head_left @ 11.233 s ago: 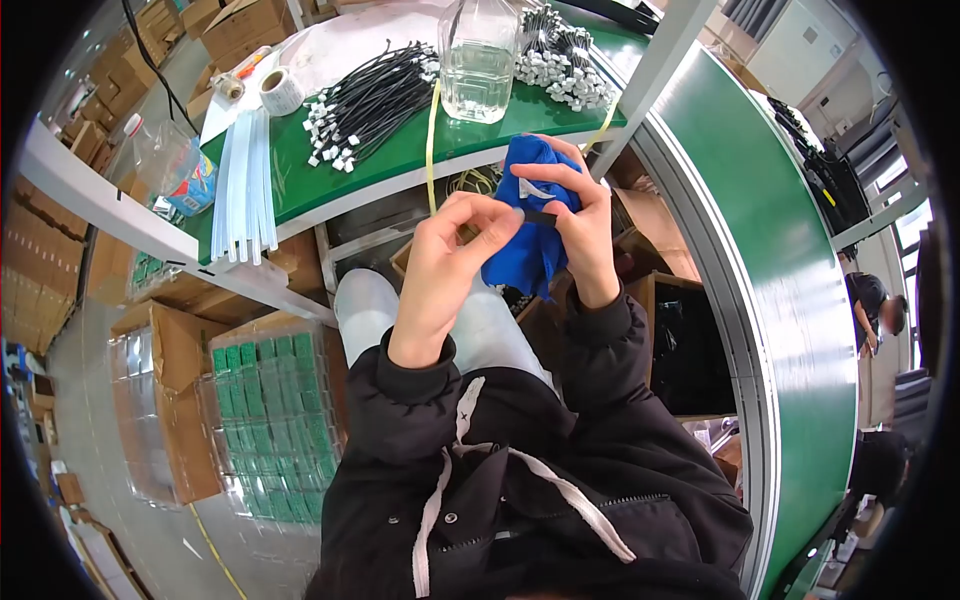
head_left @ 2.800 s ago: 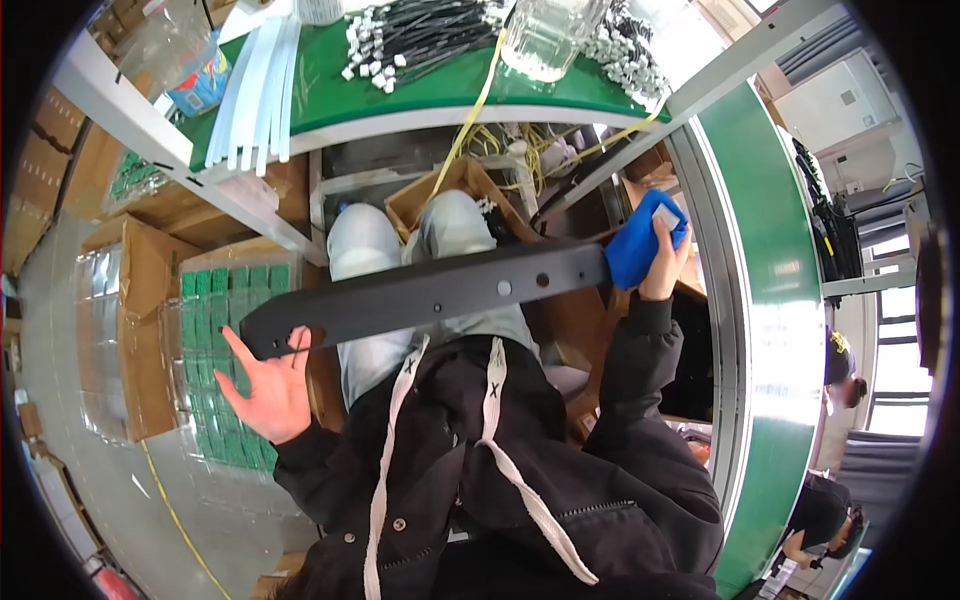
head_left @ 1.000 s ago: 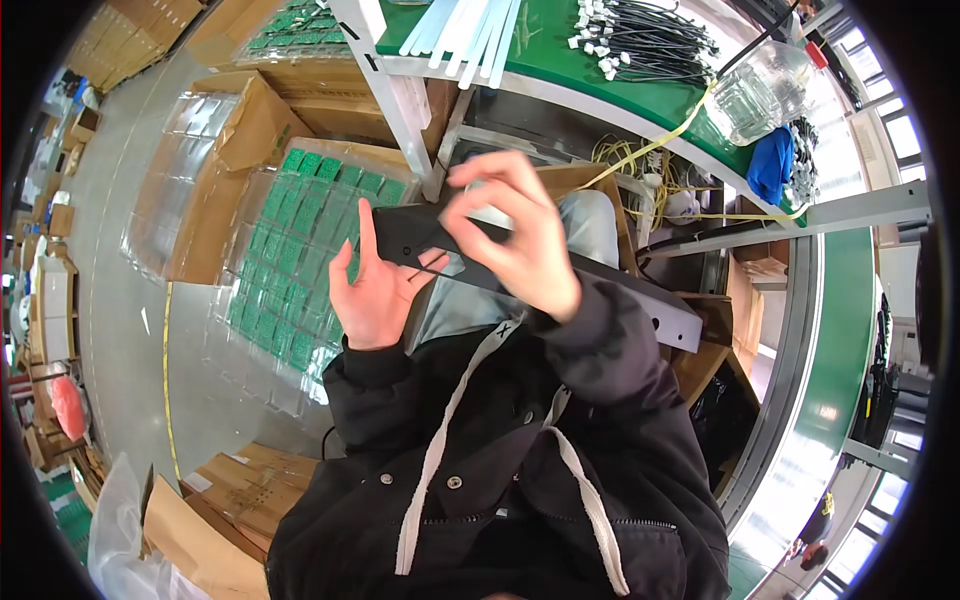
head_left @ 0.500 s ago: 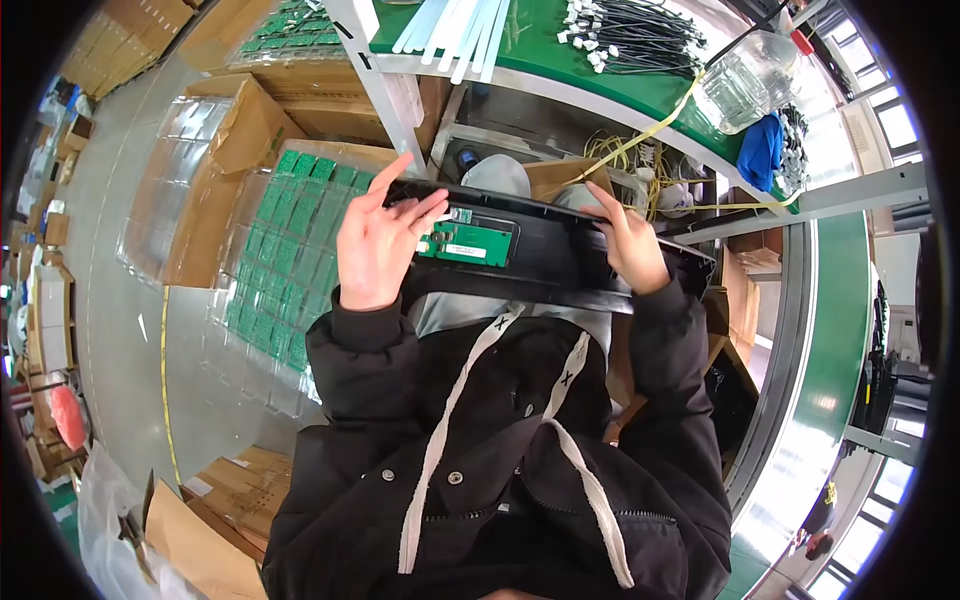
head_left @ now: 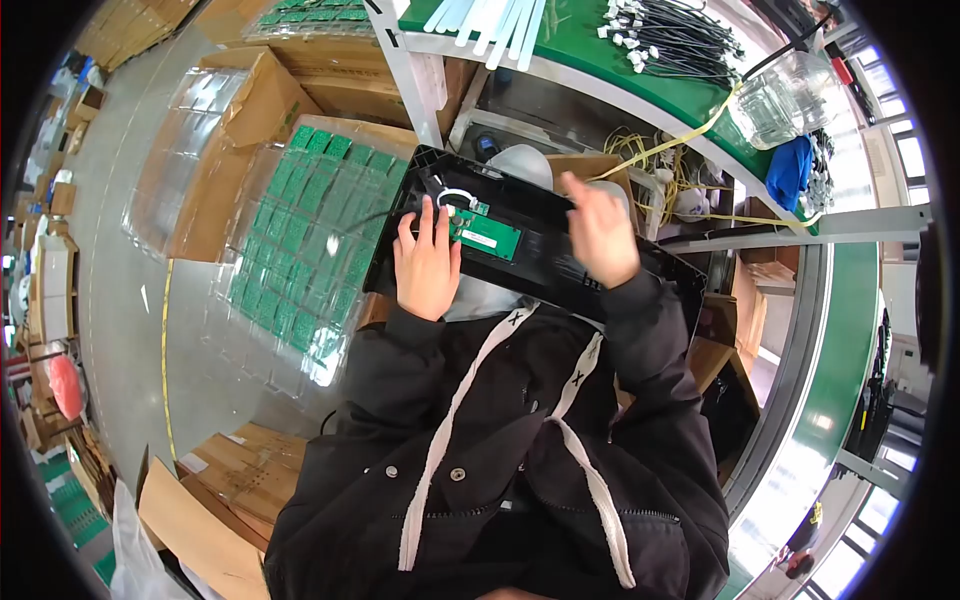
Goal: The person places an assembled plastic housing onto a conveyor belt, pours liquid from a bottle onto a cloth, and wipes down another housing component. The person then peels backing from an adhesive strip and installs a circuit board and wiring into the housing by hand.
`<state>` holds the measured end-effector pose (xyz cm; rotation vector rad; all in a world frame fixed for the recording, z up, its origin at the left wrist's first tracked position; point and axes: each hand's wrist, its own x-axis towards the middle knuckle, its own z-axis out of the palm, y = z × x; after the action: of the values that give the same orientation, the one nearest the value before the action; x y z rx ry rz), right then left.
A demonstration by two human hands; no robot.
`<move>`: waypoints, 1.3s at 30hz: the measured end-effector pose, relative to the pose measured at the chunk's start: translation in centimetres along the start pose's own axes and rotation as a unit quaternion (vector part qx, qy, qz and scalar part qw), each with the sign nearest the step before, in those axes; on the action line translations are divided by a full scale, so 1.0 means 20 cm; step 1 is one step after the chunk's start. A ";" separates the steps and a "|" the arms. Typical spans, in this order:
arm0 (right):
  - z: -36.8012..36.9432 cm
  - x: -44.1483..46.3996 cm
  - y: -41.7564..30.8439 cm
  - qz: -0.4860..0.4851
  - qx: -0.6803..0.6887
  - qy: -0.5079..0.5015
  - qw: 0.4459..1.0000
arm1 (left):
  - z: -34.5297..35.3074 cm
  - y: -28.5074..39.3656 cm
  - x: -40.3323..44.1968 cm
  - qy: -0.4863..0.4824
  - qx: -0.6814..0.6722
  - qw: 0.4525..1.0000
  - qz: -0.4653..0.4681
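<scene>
A long black housing (head_left: 550, 215) lies across my lap, its hollow inner side facing up. Inside its left half sits a green circuit board (head_left: 490, 237) with a white label, and a white cable (head_left: 459, 196) curves above the board. My left hand (head_left: 428, 265) rests over the housing's left part, fingers spread near the board's left end and the cable. Above the right half is my right hand (head_left: 603, 235), slightly blurred, with its index finger extended and nothing visible in it. A black lead with a white connector (head_left: 333, 243) hangs out past the left end.
A green bench (head_left: 580, 55) ahead holds black cables (head_left: 675, 40), pale strips (head_left: 490, 25), a clear bottle (head_left: 785, 105) and a blue cloth (head_left: 789, 172). Trays of green boards (head_left: 310, 235) stand at left. Cardboard boxes (head_left: 240, 470) are at lower left; a metal-edged green conveyor (head_left: 835, 340) runs along the right.
The blue cloth has gone from my right hand to the bench edge. The housing has turned over, showing its inside. My left fingers have come down onto it, and the white connector now hangs at left.
</scene>
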<state>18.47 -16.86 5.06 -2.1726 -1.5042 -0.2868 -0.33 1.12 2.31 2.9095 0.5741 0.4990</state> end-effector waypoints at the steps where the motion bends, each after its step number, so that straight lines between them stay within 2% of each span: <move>1: 0.02 0.06 -0.09 -0.067 0.030 0.028 0.997 | 0.02 0.01 0.00 -0.013 -0.003 1.000 -0.009; 5: 0.24 0.19 -0.28 -0.192 0.004 -0.055 0.980 | 0.08 0.02 -0.01 -0.071 -0.029 0.996 -0.046; 10: 0.42 0.24 -0.18 -0.221 -0.060 -0.070 0.971 | 0.06 0.00 -0.01 -0.069 -0.031 0.996 -0.045; 13: 0.46 0.25 -0.16 -0.202 -0.099 -0.072 0.972 | 0.07 0.03 0.01 -0.056 0.010 0.997 -0.047; 15: 0.49 0.26 -0.14 -0.196 -0.083 -0.080 0.974 | 0.07 0.03 0.03 -0.050 -0.002 0.999 -0.015; 17: 0.51 0.26 -0.13 -0.190 -0.067 -0.087 0.976 | 0.10 0.02 0.05 -0.044 -0.019 0.999 0.015; 18: 0.51 0.26 -0.13 -0.189 -0.044 -0.080 0.978 | 0.10 0.02 0.06 -0.077 -0.029 0.997 0.011; 22: 0.48 0.27 -0.15 -0.140 0.037 -0.062 0.988 | 0.14 0.01 0.09 -0.043 -0.051 0.997 0.025; 25: 0.39 0.29 -0.20 -0.116 0.034 -0.001 0.993 | 0.15 0.00 0.10 -0.068 -0.066 0.995 0.014; 27: 0.32 0.35 -0.23 -0.029 0.111 0.063 0.991 | 0.14 0.00 0.10 -0.067 -0.072 0.995 0.011; 30: 0.31 0.45 -0.20 0.017 0.123 -0.016 0.992 | 0.16 0.01 0.10 -0.056 -0.075 0.996 0.013; 33: 0.38 0.52 -0.16 0.000 0.088 -0.107 0.990 | 0.17 0.01 0.10 -0.046 -0.096 0.994 0.006; 37: 0.47 0.56 -0.16 -0.039 0.017 -0.118 0.992 | 0.16 0.01 0.10 -0.046 -0.109 0.993 -0.001; 39: 0.48 0.55 -0.18 -0.031 0.024 -0.148 0.988 | 0.16 0.01 0.10 -0.042 -0.114 0.993 -0.004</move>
<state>18.44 -1.99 2.40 -2.2057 -1.7194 0.0567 2.48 1.54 -0.02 2.6959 0.4822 0.4080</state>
